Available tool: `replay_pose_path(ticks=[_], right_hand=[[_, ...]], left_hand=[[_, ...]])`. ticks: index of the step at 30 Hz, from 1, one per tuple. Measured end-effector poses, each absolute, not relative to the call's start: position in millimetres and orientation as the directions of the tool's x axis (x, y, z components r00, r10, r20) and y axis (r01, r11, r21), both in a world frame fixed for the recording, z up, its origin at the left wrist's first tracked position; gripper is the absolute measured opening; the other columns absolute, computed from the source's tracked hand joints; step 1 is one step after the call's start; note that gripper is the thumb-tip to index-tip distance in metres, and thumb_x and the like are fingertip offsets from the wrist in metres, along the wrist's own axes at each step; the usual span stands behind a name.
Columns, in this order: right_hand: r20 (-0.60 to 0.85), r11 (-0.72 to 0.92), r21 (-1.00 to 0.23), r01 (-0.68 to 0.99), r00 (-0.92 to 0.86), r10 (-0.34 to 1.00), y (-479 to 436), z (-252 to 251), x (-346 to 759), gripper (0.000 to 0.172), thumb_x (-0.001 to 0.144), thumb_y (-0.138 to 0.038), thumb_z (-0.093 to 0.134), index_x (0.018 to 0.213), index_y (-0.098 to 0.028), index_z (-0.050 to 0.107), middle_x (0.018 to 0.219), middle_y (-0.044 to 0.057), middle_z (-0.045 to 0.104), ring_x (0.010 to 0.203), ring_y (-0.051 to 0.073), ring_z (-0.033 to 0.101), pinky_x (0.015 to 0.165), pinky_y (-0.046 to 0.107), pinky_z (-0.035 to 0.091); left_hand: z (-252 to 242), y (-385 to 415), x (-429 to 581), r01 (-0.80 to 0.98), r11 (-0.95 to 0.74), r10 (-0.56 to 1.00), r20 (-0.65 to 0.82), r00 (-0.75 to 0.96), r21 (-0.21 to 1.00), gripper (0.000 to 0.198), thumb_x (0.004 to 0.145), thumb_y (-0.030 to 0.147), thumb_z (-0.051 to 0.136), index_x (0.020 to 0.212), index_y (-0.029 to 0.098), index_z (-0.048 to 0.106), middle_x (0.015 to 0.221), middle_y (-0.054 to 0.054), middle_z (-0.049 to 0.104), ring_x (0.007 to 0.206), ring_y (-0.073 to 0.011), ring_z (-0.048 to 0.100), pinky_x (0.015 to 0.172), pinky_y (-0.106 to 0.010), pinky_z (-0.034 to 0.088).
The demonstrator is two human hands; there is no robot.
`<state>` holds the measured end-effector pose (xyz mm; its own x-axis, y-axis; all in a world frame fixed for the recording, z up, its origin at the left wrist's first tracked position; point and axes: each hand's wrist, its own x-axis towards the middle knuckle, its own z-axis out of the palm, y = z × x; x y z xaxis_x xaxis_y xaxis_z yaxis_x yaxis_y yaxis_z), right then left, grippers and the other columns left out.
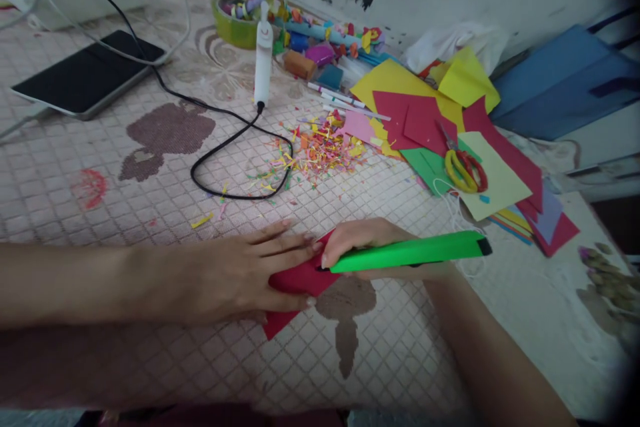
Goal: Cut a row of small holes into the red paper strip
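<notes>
My left hand (pixel 225 273) lies flat with fingers spread on a folded red paper piece (pixel 300 280), holding it against the quilted tablecloth. My right hand (pixel 370 240) is closed around a long bright green stapler (pixel 415 252) with black ends. The stapler's left end is at the red paper's upper right edge, beside my left fingertips. Part of the paper is hidden under my left hand, and most of my right fingers are hidden behind the stapler.
A white glue gun (pixel 263 60) trails a looping black cable (pixel 200 160). Beyond lie paper scraps (pixel 325 150), coloured sheets (pixel 425 107), yellow-and-red scissors (pixel 465 170) and green tape (pixel 235 30). A black tablet (pixel 90 73) rests at the left, a blue bag (pixel 565 80) at the right.
</notes>
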<state>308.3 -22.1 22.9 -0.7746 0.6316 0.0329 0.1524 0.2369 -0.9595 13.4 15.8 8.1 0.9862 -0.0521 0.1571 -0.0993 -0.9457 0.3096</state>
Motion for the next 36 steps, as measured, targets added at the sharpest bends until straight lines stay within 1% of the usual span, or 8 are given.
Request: replay_pose_path(ticks=[4, 8, 14, 16, 20, 26, 31, 36], right_hand=[[0.033, 0.251, -0.953, 0.17, -0.764, 0.645, -22.5, 24.9, 307.9, 0.035, 0.099, -0.047, 0.065, 0.117, -0.018, 0.074, 0.106, 0.009, 0.076, 0.101, 0.021, 0.07, 0.089, 0.032, 0.052], [0.032, 0.262, -0.947, 0.184, -0.761, 0.648, -23.0, 27.2, 306.8, 0.033, 0.099, -0.044, 0.066, 0.116, -0.017, 0.075, 0.105, 0.01, 0.076, 0.099, 0.02, 0.071, 0.088, 0.032, 0.052], [0.06, 0.267, -0.951, 0.153, -0.758, 0.649, -23.6, 26.1, 305.9, 0.029, 0.099, -0.04, 0.067, 0.116, -0.017, 0.075, 0.107, 0.01, 0.077, 0.1, 0.019, 0.071, 0.09, 0.031, 0.052], [0.057, 0.265, -0.952, 0.153, -0.76, 0.647, -23.9, 26.9, 305.6, 0.034, 0.099, -0.045, 0.066, 0.117, -0.017, 0.075, 0.107, 0.01, 0.078, 0.101, 0.019, 0.071, 0.091, 0.031, 0.052], [0.041, 0.303, -0.933, 0.196, -0.776, 0.63, -25.0, 28.5, 305.3, 0.034, 0.1, -0.045, 0.063, 0.115, -0.018, 0.075, 0.107, 0.01, 0.078, 0.101, 0.019, 0.071, 0.09, 0.032, 0.053], [0.012, 0.351, -0.903, 0.246, -0.804, 0.595, -23.6, 31.0, 304.6, 0.033, 0.103, -0.044, 0.058, 0.114, -0.018, 0.075, 0.108, 0.011, 0.078, 0.102, 0.02, 0.071, 0.092, 0.033, 0.054], [-0.06, 0.306, -0.914, 0.264, -0.837, 0.543, -16.7, 38.7, 303.4, 0.041, 0.106, -0.048, 0.049, 0.115, -0.019, 0.076, 0.112, 0.011, 0.077, 0.104, 0.019, 0.07, 0.097, 0.034, 0.052], [-0.071, 0.243, -0.945, 0.22, -0.862, 0.502, -7.6, 38.4, 301.9, 0.032, 0.103, -0.043, 0.06, 0.116, -0.019, 0.076, 0.111, 0.011, 0.076, 0.105, 0.02, 0.069, 0.095, 0.034, 0.051]], left_hand=[[6.5, 13.1, 12.2, -0.1, -0.942, -0.053, 0.151, 0.987, 0.322, 0.047, 0.096, 0.024, 0.061, 0.142, 0.032, 0.06, 0.158, -0.013, 0.049, 0.15, -0.0341, 0.042, 0.126, -0.054, 0.028], [5.9, 0.9, 12.6, -0.026, -0.939, 0.032, 0.162, 0.986, 0.343, 0.049, 0.094, 0.025, 0.067, 0.142, 0.032, 0.061, 0.162, -0.012, 0.044, 0.153, -0.0336, 0.037, 0.128, -0.055, 0.025], [13.6, -1.5, 12.9, 0.007, -0.917, 0.052, 0.102, 0.993, 0.4, 0.054, 0.092, 0.046, 0.074, 0.143, 0.034, 0.06, 0.163, -0.014, 0.042, 0.153, -0.0367, 0.036, 0.127, -0.06, 0.024], [17.0, 4.7, 12.9, -0.019, -0.911, 0.019, 0.088, 0.996, 0.413, 0.059, 0.091, 0.042, 0.076, 0.146, 0.034, 0.057, 0.163, -0.015, 0.042, 0.153, -0.0373, 0.035, 0.126, -0.063, 0.021], [16.8, 15.0, 13.8, -0.037, -0.913, 0.004, 0.101, 0.995, 0.407, 0.054, 0.096, 0.034, 0.071, 0.148, 0.034, 0.056, 0.165, -0.015, 0.039, 0.155, -0.0375, 0.032, 0.126, -0.064, 0.02], [12.2, 16.4, 13.4, -0.046, -0.922, -0.01, 0.095, 0.995, 0.385, 0.053, 0.099, 0.036, 0.066, 0.149, 0.035, 0.054, 0.168, -0.012, 0.034, 0.156, -0.0364, 0.029, 0.127, -0.063, 0.02], [11.6, 14.2, 13.3, -0.042, -0.926, -0.006, 0.096, 0.995, 0.374, 0.051, 0.1, 0.036, 0.064, 0.15, 0.035, 0.054, 0.167, -0.013, 0.034, 0.156, -0.0385, 0.029, 0.126, -0.066, 0.022], [12.1, 16.4, 15.8, -0.042, -0.921, -0.009, 0.086, 0.996, 0.387, 0.052, 0.099, 0.035, 0.065, 0.149, 0.036, 0.053, 0.166, -0.013, 0.036, 0.155, -0.0366, 0.031, 0.128, -0.064, 0.016]])
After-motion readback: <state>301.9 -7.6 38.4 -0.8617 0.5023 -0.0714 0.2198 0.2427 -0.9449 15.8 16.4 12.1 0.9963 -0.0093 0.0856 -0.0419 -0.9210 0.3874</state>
